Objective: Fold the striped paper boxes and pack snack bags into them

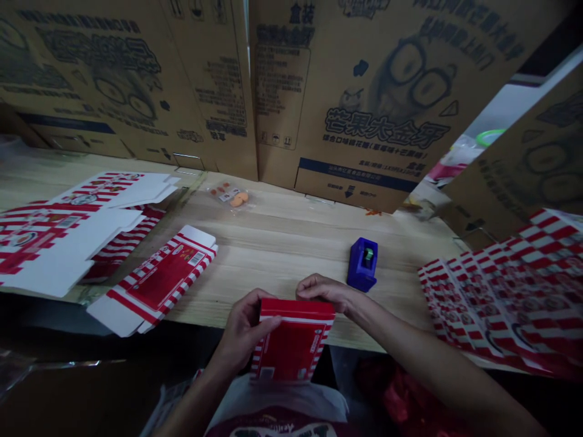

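Observation:
A red-and-white striped carton (294, 346) stands upright near the front edge of the table, close to my body. My left hand (248, 331) grips its left side, the thumb lying across the front near the top. My right hand (323, 292) is at the carton's far top edge, its fingers curled in against it. Their tips are partly hidden behind the carton. Beyond my right hand is a blue tape dispenser (363, 264) with a small roll of tape in it.
A partly folded carton (168, 279) lies left, beside flat carton blanks (68, 237). A small clear packet with orange pieces (232, 195) lies further back. Large cardboard boxes (346, 103) wall off the rear. Several striped cartons (505, 291) stand in rows at right.

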`<action>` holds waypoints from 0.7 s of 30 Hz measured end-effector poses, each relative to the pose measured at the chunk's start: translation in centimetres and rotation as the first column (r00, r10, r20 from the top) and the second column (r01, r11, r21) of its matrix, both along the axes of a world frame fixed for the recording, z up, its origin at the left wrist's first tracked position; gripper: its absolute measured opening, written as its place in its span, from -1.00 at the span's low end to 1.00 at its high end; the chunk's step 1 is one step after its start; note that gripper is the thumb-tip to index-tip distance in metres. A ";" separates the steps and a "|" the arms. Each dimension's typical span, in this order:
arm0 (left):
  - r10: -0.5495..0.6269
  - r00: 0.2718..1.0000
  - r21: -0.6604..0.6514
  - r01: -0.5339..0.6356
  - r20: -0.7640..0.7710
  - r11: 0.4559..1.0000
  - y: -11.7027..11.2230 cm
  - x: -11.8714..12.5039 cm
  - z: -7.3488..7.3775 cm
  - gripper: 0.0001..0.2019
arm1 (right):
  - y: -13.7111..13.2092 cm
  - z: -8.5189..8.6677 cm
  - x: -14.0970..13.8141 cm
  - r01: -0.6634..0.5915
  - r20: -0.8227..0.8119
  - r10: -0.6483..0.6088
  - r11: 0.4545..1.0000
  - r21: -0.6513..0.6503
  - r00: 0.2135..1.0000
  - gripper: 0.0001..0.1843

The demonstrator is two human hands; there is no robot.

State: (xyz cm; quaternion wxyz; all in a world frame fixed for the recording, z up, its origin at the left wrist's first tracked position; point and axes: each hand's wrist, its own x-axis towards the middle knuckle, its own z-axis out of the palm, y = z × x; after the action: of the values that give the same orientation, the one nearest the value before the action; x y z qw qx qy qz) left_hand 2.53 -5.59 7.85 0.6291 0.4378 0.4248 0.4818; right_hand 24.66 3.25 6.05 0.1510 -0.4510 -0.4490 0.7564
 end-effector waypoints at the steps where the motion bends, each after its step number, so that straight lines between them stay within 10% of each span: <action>1: 0.016 0.999 0.078 -0.012 -0.044 0.997 -0.1 -0.3 1.3 -0.76 | 0.3 0.4 0.4 0.027 -0.026 -0.027 1.000 -0.005 0.999 -0.64; 6: 0.091 0.956 0.594 0.097 -0.279 0.799 -0.8 -0.3 4.2 -0.65 | 1.3 1.6 2.5 0.083 -0.136 -0.091 0.995 -0.063 0.986 -0.42; 10: 0.106 0.840 0.730 0.391 -0.532 0.560 -1.2 1.6 -0.4 -0.55 | 0.7 0.2 2.8 0.024 -0.107 -0.029 0.999 -0.045 0.994 -0.44; 15: -0.090 0.544 0.446 0.761 -0.834 0.470 -1.1 2.8 -6.2 -0.29 | 0.1 -3.8 2.4 -0.008 -0.053 0.018 0.983 0.183 0.998 -0.57; 18: -0.004 0.467 0.380 0.723 -0.884 0.577 0.7 -0.4 -7.5 -0.08 | 0.5 -5.4 2.1 0.012 -0.051 0.001 0.967 0.255 0.999 -0.59; 21: 0.349 0.324 0.466 0.434 -0.879 0.771 3.4 -7.2 -7.4 -0.23 | 0.7 -4.8 2.0 0.070 0.016 -0.082 0.922 0.382 0.997 -0.60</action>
State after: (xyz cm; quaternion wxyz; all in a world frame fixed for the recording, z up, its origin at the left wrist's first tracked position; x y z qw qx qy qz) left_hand -4.69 -2.22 0.43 0.0854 0.8284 0.5047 0.2276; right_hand 26.63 3.98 1.28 0.2579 -0.4420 -0.5718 0.6412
